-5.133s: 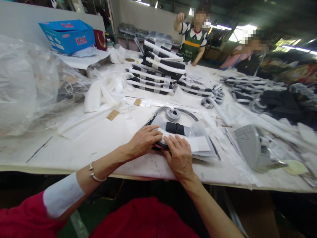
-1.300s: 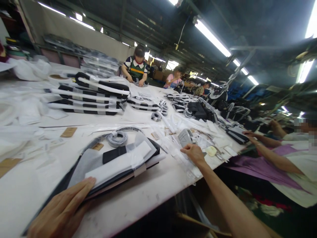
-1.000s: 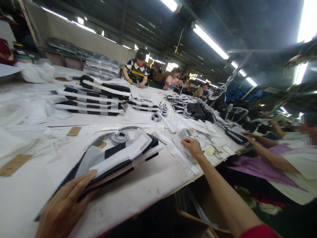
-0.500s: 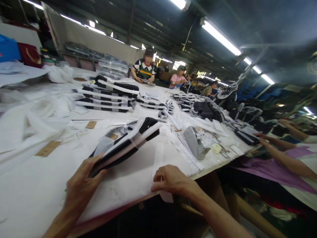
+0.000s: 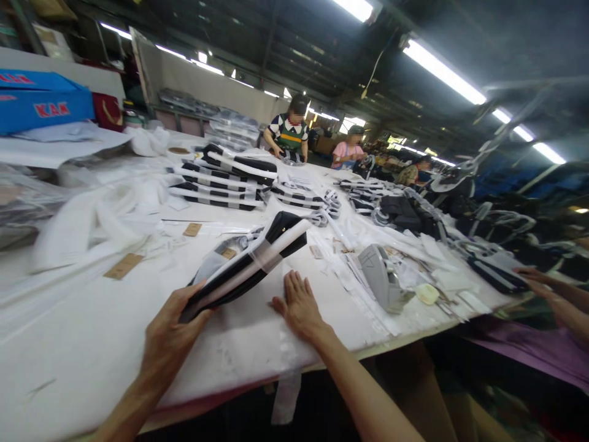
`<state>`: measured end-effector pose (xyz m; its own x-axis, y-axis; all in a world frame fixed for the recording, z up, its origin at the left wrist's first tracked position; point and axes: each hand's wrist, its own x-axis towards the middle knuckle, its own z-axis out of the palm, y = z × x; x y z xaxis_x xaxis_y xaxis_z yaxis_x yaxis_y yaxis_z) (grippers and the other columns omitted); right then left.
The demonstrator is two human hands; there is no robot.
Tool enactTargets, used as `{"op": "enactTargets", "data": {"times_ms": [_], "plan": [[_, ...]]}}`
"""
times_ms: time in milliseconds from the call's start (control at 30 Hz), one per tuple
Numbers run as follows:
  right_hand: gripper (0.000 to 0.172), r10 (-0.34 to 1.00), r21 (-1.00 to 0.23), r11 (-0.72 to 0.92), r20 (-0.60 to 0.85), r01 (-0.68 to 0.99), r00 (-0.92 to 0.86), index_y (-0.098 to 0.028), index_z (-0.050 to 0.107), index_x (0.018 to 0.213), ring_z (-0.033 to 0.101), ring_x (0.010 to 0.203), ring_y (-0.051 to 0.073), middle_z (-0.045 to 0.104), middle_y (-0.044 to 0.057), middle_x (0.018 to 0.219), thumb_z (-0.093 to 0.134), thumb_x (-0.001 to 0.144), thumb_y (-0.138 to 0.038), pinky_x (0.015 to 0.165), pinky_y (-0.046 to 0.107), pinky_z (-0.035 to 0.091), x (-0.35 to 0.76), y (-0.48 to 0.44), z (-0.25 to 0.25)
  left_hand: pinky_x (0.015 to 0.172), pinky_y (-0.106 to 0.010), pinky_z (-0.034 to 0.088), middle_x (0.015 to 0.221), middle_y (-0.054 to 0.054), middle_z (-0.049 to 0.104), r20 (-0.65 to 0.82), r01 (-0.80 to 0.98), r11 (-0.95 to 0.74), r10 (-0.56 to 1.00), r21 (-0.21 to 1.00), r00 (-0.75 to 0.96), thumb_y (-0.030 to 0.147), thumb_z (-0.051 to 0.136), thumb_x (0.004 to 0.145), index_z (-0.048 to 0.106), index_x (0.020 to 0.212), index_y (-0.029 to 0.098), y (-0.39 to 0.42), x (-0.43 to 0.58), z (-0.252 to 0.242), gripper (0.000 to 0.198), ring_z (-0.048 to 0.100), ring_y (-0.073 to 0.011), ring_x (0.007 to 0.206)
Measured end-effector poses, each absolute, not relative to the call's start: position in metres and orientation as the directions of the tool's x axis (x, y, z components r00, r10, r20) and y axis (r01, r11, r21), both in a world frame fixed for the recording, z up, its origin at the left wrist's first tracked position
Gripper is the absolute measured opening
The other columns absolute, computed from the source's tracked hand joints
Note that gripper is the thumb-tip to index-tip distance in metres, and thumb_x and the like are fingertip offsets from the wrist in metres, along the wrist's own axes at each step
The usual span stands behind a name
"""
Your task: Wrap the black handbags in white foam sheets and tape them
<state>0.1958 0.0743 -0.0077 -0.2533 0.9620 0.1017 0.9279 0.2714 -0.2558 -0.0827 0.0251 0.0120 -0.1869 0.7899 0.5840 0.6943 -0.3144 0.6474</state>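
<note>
My left hand (image 5: 172, 331) grips the near end of a black bag (image 5: 243, 270), thumb in front and fingers behind. The bag is tilted, its far end raised, with white padding along its edge and a clear band around it. To the right of it, my right hand (image 5: 301, 307) lies palm down on the white table (image 5: 221, 362), fingers stretched out and holding nothing. A translucent strip (image 5: 286, 399) runs beneath this hand and hangs over the table's front edge. Clear wrapping and a brown card (image 5: 229, 252) show behind the bag.
Similar black-and-white wrapped bags (image 5: 225, 184) are stacked farther back. A grey dispenser-like object (image 5: 378, 273) stands to the right among scraps. White foam sheeting (image 5: 87, 221) and a brown card (image 5: 123, 266) lie left. A co-worker's hand (image 5: 538, 279) touches a bag at the right edge.
My right hand has moved from the table's front edge up onto the tabletop, and its fingers have opened flat. My left hand still holds the bag. The view has turned somewhat left.
</note>
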Motion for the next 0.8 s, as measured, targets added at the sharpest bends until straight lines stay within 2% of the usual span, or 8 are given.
{"op": "enactTargets", "data": {"times_ms": [133,233,333,433,533,567,667,800], "plan": [[0.079,0.874,-0.324,0.485,0.139,0.812,-0.466,-0.01,0.032,0.152,0.021,0.149,0.029,0.03,0.017,0.158,0.045,0.094,-0.062,0.122,0.051,0.014,0.142,0.075,-0.003,0.098,-0.038,0.053,0.11,-0.003,0.07,0.579,0.686,-0.303,0.788,0.661,-0.21,0.041,0.06,0.085,0.062,0.118,0.023,0.026,-0.082,0.012,0.038,0.068,-0.0244,0.1],[0.066,0.829,-0.342,0.559,0.204,0.755,-0.52,-0.02,0.043,0.147,0.029,0.146,0.029,0.04,0.011,0.155,0.054,0.092,-0.055,0.121,0.052,0.018,0.12,0.085,-0.002,0.097,-0.036,0.054,0.112,-0.004,0.069,0.639,0.702,-0.368,0.753,0.61,-0.16,0.037,0.061,0.087,0.061,0.12,0.023,0.026,-0.082,0.008,0.036,0.068,-0.0228,0.102],[0.047,0.842,-0.335,0.537,0.272,0.774,-0.466,-0.019,0.058,0.134,0.044,0.137,0.032,0.057,0.012,0.141,0.059,0.092,-0.038,0.117,0.054,0.028,0.126,0.085,-0.006,0.094,-0.033,0.055,0.113,-0.005,0.069,0.696,0.725,-0.447,0.715,0.523,-0.061,0.028,0.062,0.088,0.059,0.122,0.023,0.026,-0.081,0.003,0.035,0.068,-0.0209,0.103],[0.039,0.846,-0.321,0.507,0.365,0.8,-0.389,-0.019,0.062,0.129,0.057,0.125,0.032,0.066,0.013,0.128,0.058,0.091,-0.027,0.109,0.057,0.041,0.156,0.059,-0.011,0.091,-0.032,0.057,0.113,-0.006,0.07,0.741,0.758,-0.501,0.671,0.418,0.034,0.02,0.061,0.088,0.058,0.125,0.023,0.024,-0.078,0.0,0.037,0.069,-0.0201,0.102],[0.037,0.68,-0.248,0.681,0.565,0.69,-0.468,-0.023,0.062,0.127,0.068,0.106,0.026,0.073,0.01,0.115,0.056,0.091,-0.018,0.093,0.046,0.058,0.198,0.014,-0.009,0.089,-0.032,0.056,0.111,-0.007,0.072,0.774,0.786,-0.546,0.617,0.29,0.142,0.016,0.058,0.09,0.058,0.125,0.021,0.022,-0.074,0.001,0.035,0.069,-0.0201,0.102],[0.041,0.62,-0.226,0.748,0.573,0.624,-0.536,-0.025,0.061,0.129,0.07,0.103,0.024,0.074,0.008,0.112,0.057,0.09,-0.014,0.088,0.041,0.06,0.211,-0.001,-0.005,0.088,-0.032,0.056,0.111,-0.007,0.072,0.78,0.787,-0.564,0.598,0.248,0.184,0.013,0.055,0.091,0.057,0.125,0.02,0.021,-0.072,0.002,0.035,0.069,-0.0197,0.102],[0.053,0.501,-0.158,0.839,0.595,0.52,-0.628,-0.028,0.059,0.133,0.073,0.091,0.024,0.076,0.006,0.102,0.062,0.083,-0.009,0.076,0.037,0.063,0.238,-0.03,0.017,0.088,-0.032,0.054,0.11,-0.007,0.073,0.797,0.776,-0.618,0.528,0.122,0.295,0.007,0.046,0.093,0.058,0.124,0.019,0.02,-0.069,0.007,0.035,0.068,-0.0189,0.104],[0.046,0.518,-0.131,0.781,0.683,0.611,-0.515,-0.03,0.064,0.124,0.072,0.09,0.025,0.075,0.007,0.099,0.063,0.083,-0.009,0.075,0.04,0.061,0.241,-0.023,0.059,0.089,-0.033,0.052,0.112,-0.007,0.073,0.798,0.752,-0.659,0.454,0.001,0.397,0.005,0.042,0.095,0.06,0.122,0.016,0.023,-0.065,0.017,0.035,0.067,-0.0194,0.106]]}}
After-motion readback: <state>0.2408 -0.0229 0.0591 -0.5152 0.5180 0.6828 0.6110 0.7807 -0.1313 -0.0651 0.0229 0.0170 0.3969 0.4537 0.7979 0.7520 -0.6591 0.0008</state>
